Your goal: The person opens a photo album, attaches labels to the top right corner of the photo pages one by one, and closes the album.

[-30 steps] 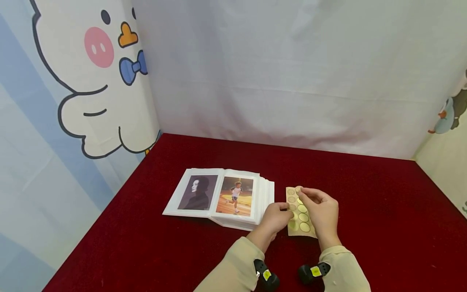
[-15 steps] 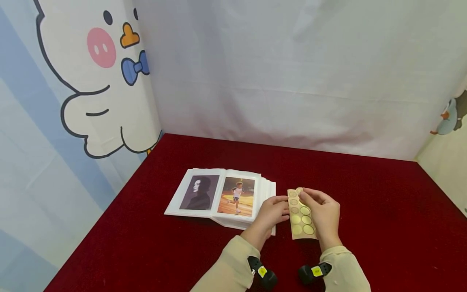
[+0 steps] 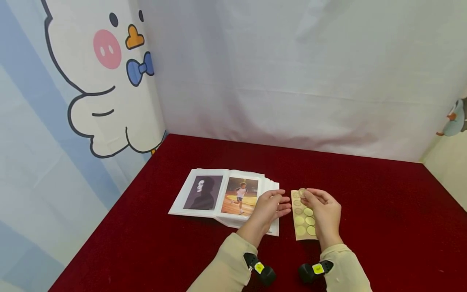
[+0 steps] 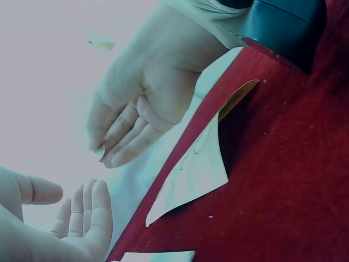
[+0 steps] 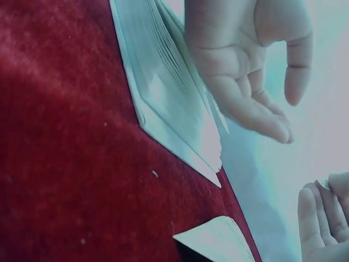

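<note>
My right hand [image 3: 322, 215] pinches a round sticker [image 3: 302, 192] between thumb and index finger, over the far end of a tan sticker sheet [image 3: 298, 226]. Rows of shiny gold circles cover the sheet's near part; duller circles show at its far left. It lies on the red cloth, its edge curling up in the left wrist view. My left hand [image 3: 267, 209] hovers left of the sheet with fingers extended and nothing in them, overlapping the right edge of an open photo album [image 3: 225, 190]. In the left wrist view, the sticker [image 4: 100, 152] peeks from the right fingertips.
Spread open, the album shows a dark portrait [image 3: 203, 192] on its left page and a running figure [image 3: 239, 195] on its right. A red cloth [image 3: 379, 215] covers the table. White curtain [image 3: 292, 73] hangs behind; a cartoon-printed curtain [image 3: 106, 81] borders the left.
My left hand has let go of the sheet's left edge, drawn back leftward and spread its fingers. The right hand keeps its pinch on the sticker, which now sits slightly nearer the hand.
</note>
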The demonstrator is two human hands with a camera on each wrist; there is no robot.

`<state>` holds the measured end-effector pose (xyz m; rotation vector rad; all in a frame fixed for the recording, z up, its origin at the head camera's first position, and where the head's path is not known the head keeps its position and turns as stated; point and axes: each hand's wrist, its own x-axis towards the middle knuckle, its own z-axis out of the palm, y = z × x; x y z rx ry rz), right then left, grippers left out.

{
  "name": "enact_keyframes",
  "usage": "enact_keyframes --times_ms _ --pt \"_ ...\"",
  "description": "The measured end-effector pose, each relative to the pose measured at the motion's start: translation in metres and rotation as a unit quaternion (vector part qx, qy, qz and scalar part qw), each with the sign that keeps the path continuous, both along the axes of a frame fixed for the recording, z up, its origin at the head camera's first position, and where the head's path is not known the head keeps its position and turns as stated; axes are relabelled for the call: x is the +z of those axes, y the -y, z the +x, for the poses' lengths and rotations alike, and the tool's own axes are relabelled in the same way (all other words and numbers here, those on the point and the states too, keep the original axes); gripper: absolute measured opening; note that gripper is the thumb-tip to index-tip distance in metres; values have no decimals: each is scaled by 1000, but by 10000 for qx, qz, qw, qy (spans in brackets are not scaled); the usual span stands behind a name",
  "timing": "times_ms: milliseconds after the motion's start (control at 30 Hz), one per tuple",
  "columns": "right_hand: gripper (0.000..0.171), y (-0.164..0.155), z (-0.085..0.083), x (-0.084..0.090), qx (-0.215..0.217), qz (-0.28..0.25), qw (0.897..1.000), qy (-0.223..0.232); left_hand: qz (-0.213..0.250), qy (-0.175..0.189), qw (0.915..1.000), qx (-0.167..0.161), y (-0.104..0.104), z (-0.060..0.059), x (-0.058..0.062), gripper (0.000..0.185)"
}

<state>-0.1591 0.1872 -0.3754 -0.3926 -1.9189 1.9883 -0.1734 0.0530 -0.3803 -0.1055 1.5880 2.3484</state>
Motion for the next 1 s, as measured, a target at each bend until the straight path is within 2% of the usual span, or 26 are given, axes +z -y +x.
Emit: enact_keyframes --times_ms 200,300,433,633,767,867,1000 --pt "24 3 -3 -2 131 70 9999 4 50 -121 9999 -58 12 -1 5 32" --pt "23 4 -5 -3 279 -64 9995 -165 22 -162 9998 -58 21 -2 8 33" --pt "18 7 -7 -2 359 -210 9985 -343 51 -225 9997 70 34 -3 11 35" --pt "14 15 -8 6 365 -250 9988 -222 203 -182 9991 310 49 -6 11 35" --pt "14 20 -9 7 452 -315 9983 -168 165 -114 9992 359 55 -7 10 34" --pt "14 23 -12 4 511 -258 9982 -175 163 -42 9990 412 57 -6 10 34" --pt "18 23 -26 -13 578 -292 9974 -301 181 -14 9986 503 63 -6 12 36"
